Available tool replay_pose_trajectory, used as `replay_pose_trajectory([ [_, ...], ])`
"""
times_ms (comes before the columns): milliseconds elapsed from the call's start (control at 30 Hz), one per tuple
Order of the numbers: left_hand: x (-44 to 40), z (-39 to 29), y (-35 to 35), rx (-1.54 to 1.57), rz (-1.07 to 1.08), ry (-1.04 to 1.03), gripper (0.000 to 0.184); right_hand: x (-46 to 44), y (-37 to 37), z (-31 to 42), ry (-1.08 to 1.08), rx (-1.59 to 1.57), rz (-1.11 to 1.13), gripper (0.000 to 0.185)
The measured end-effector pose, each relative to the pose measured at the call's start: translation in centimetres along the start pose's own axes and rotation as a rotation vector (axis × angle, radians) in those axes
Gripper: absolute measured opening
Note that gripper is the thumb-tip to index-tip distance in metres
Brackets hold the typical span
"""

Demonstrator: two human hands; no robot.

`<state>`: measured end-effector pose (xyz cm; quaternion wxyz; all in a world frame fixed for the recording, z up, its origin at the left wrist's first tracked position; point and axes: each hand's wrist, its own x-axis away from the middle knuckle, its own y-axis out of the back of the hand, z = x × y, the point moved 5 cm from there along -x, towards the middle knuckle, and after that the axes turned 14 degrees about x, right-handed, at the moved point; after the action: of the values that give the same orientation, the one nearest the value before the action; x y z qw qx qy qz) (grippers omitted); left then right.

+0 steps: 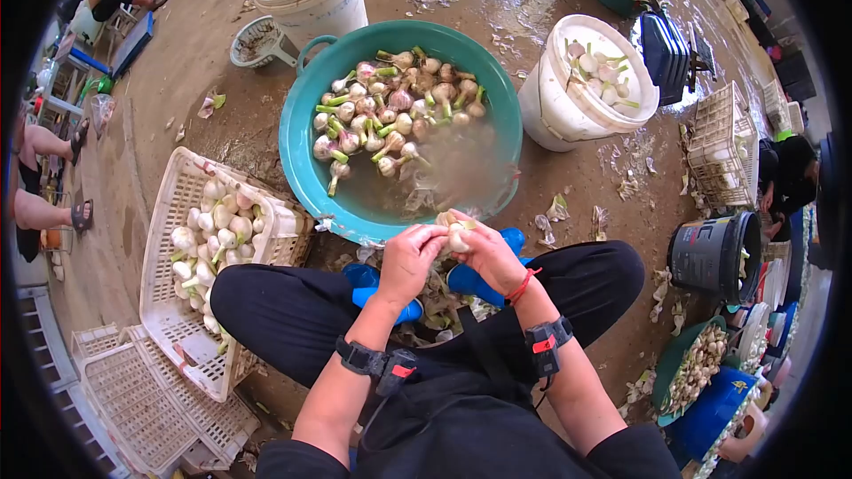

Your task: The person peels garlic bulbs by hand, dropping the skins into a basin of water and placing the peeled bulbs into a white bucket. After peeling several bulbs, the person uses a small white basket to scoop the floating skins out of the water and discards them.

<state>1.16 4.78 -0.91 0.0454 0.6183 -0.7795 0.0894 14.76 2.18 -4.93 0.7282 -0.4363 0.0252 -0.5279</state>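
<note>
A garlic bulb [458,239] with pale, partly stripped skin is held over my lap, just in front of the teal tub [297,155]. My right hand [491,257] wraps its fingers around the bulb from the right. From the left, my left hand [414,259] pinches at the bulb's side, its fingertips partly hidden. In the tub, garlic bulbs with green stems [390,111] sit in murky water. Whiter garlic bulbs [213,235] fill the tilted cream plastic crate [164,213] at my left.
A white bucket [555,98] with peeled bulbs stands right of the tub; another bucket [324,13] heaped with garlic is behind it. A handled scoop [257,43] lies near. Skins litter the wet floor. Other people sit at left and right; a black bucket [710,253] stands at right.
</note>
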Motion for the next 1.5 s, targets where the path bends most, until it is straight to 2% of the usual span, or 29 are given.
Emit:
replay_pose_trajectory([
  [67, 0.4, -2.4, -0.6, -0.409, 0.03, -0.231, 0.014, 0.3, -0.6, 0.7, 0.037, 0.443, -0.202, 0.056],
  [200, -0.2, -3.2, -1.1, -0.363, -0.007, -0.237, 0.011, 1.0, -1.1, 2.6, 0.088, 0.575, -0.26, 0.051],
  [300, 0.1, -3.8, -1.3, -0.313, -0.009, -0.32, 0.009, 1.2, -0.8, 2.9, 0.104, 0.648, -0.295, 0.049],
  [367, 0.4, -3.6, -1.4, -0.407, 0.028, -0.316, 0.009, 1.0, -0.3, 2.9, 0.127, 0.967, -0.325, 0.048],
  [467, -0.1, -2.4, -0.5, -0.445, -0.044, -0.263, 0.009, 1.3, -1.8, 3.5, 0.21, 0.967, -0.184, 0.053],
  [500, -0.6, -0.9, 0.5, -0.32, -0.073, -0.036, 0.008, 1.4, -2.3, 3.5, 0.208, 0.967, -0.18, 0.053],
  [567, -1.0, 3.0, 1.9, 0.08, -0.073, 0.164, 0.009, 1.2, -3.2, 3.0, 0.153, 0.521, -0.129, 0.05],
  [633, -0.5, 1.5, 1.1, 0.155, -0.061, 0.179, 0.014, 0.9, -2.5, 2.7, 0.129, 0.418, -0.179, 0.043],
  [700, 0.2, -1.0, 0.3, 0.064, -0.166, -0.084, 0.021, 0.4, -1.2, 2.3, 0.104, 0.458, -0.312, 0.036],
  [767, 0.2, -1.7, 0.6, -0.053, -0.113, -0.117, 0.022, 0.1, -0.9, 2.0, 0.079, 0.46, -0.327, 0.039],
  [833, 0.2, -3.1, -0.1, -0.396, -0.033, -0.278, 0.019, 0.0, -0.8, 2.5, 0.241, 0.795, -0.393, 0.039],
  [867, 0.2, -3.5, -0.4, -0.403, -0.049, -0.286, 0.015, 0.1, -0.5, 2.5, 0.241, 0.795, -0.397, 0.039],
  [933, 0.2, -3.4, -0.6, -0.442, -0.011, -0.308, 0.014, 0.5, -0.8, 3.5, 0.275, 1.175, -0.474, 0.039],
  [1000, 0.2, -3.8, -0.6, -0.486, 0.025, -0.328, 0.012, 0.5, -0.6, 3.4, 0.246, 1.128, -0.443, 0.037],
  [1067, -0.3, -3.8, -0.5, -0.523, 0.06, -0.153, 0.011, 0.6, -0.7, 3.3, 0.215, 1.083, -0.418, 0.036],
  [1100, -0.7, -3.4, -0.2, -0.523, 0.062, -0.152, 0.011, 0.6, -1.0, 3.0, 0.184, 0.838, -0.295, 0.035],
  [1133, -1.2, -1.7, 0.8, -0.382, 0.001, -0.02, 0.011, 0.7, -1.5, 2.6, 0.149, 0.591, -0.174, 0.035],
  [1167, -1.5, 0.2, 1.7, -0.24, -0.063, 0.11, 0.011, 0.8, -1.6, 2.5, 0.147, 0.591, -0.174, 0.035],
  [1200, -1.6, 0.2, 1.6, -0.032, -0.055, 0.13, 0.013, 0.7, -1.7, 2.4, 0.126, 0.452, -0.16, 0.036],
  [1233, -1.3, 0.0, 1.1, -0.033, -0.05, 0.128, 0.013, 0.6, -1.8, 2.4, 0.108, 0.312, -0.149, 0.037],
  [1267, -0.6, 0.6, 0.6, 0.28, -0.146, 0.249, 0.014, 0.7, -2.0, 2.7, 0.134, 0.153, -0.134, 0.038],
  [1300, 0.1, 0.6, 0.0, 0.595, -0.245, 0.366, 0.015, 0.5, -2.0, 2.6, 0.134, 0.153, -0.135, 0.038],
  [1333, 0.6, 1.2, -0.2, 0.424, -0.159, 0.311, 0.016, 0.2, -1.8, 2.4, 0.152, 0.129, -0.179, 0.038],
  [1367, 0.5, 1.7, 0.0, 0.424, -0.161, 0.314, 0.016, 0.0, -1.4, 2.1, 0.166, 0.105, -0.223, 0.039],
  [1400, 0.3, 1.4, 0.2, 0.101, -0.071, 0.202, 0.018, -0.2, -1.2, 1.8, 0.162, 0.104, -0.221, 0.039],
  [1433, 0.1, 1.1, 0.2, -0.22, 0.021, 0.085, 0.02, -0.4, -0.8, 2.0, 0.171, 0.388, -0.237, 0.041],
  [1500, 0.0, 2.4, 0.4, -0.099, 0.059, 0.154, 0.019, -0.4, -0.5, 2.2, 0.183, 0.95, -0.274, 0.046],
])
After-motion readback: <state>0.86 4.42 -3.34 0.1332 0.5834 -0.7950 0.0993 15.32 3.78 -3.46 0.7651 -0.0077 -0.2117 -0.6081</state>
